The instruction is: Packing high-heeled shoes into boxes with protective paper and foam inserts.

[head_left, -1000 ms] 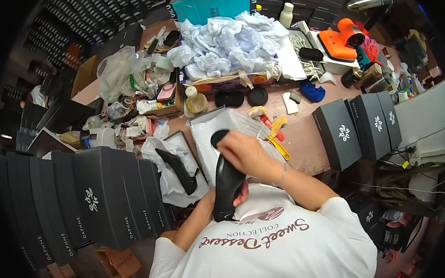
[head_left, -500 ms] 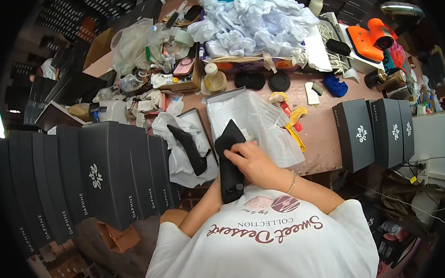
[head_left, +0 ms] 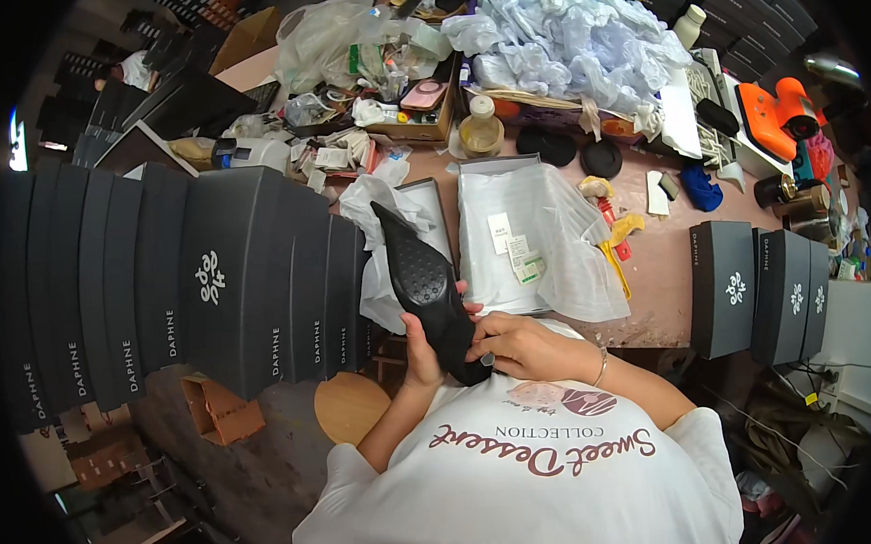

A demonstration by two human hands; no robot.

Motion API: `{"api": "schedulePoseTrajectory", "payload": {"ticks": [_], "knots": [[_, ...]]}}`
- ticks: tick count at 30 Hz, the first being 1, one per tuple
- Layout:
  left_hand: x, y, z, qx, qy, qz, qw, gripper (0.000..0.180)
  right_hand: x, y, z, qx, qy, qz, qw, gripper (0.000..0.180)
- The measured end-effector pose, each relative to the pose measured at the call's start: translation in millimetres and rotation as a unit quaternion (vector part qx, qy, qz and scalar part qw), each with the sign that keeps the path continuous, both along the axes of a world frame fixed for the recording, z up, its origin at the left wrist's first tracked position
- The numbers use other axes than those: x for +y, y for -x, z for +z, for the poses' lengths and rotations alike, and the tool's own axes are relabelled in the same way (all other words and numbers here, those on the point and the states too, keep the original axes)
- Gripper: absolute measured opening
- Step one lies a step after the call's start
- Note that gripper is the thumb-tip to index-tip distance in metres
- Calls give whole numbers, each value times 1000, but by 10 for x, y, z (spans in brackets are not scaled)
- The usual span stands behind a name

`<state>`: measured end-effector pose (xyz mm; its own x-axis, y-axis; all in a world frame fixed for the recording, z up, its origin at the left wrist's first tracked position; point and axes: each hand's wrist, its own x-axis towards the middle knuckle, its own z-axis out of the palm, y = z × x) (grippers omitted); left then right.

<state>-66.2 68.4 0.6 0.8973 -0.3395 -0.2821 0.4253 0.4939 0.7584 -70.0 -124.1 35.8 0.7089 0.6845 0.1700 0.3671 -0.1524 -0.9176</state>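
You held a black pointed shoe (head_left: 427,297) in front of your chest, sole turned up toward the camera and the toe pointing away from you, over the near edge of the worktop (head_left: 664,272). Your left hand (head_left: 422,355) was wrapped around the shoe from the left side near the heel end, the fingers closed on it. Your right hand (head_left: 517,346) met the same end from the right, its fingers (head_left: 485,336) bent and pressing on the heel part; what they did there exactly was hidden by the shoe.

I judge that you were at the step of checking or fitting the heel end of the shoe, before it goes into packing. The next move would probably need a firm hold with the left hand, so the right one can work freely.

The shoe lay between both hands, touching each. Just beyond its toe stood an open shoe box (head_left: 433,209) with white tissue paper (head_left: 380,226), and beside it a second open box lined with tissue (head_left: 541,238). A row of closed dark boxes (head_left: 212,282) stood at your left.
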Motion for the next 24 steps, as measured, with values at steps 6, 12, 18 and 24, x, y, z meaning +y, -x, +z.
{"api": "schedulePoseTrajectory", "payload": {"ticks": [6, 12, 18, 24], "knots": [[-167, 1, -37, 57, 45, 36, 997, 84, 176, -360, 54, -186, -15, -186, 965, 36], [-180, 36, -147, 138, 79, -20, 987, 78, -23, -124, 55, -101, 18, 63, 993, 33], [-148, 20, -426, 161, 176, -66, 969, 85, 62, -280, 76, -179, 40, -68, 981, 35], [-227, -70, -70, 95, 135, 3, 986, 89, 19, -296, 112, -95, 17, -52, 994, 34]]}}
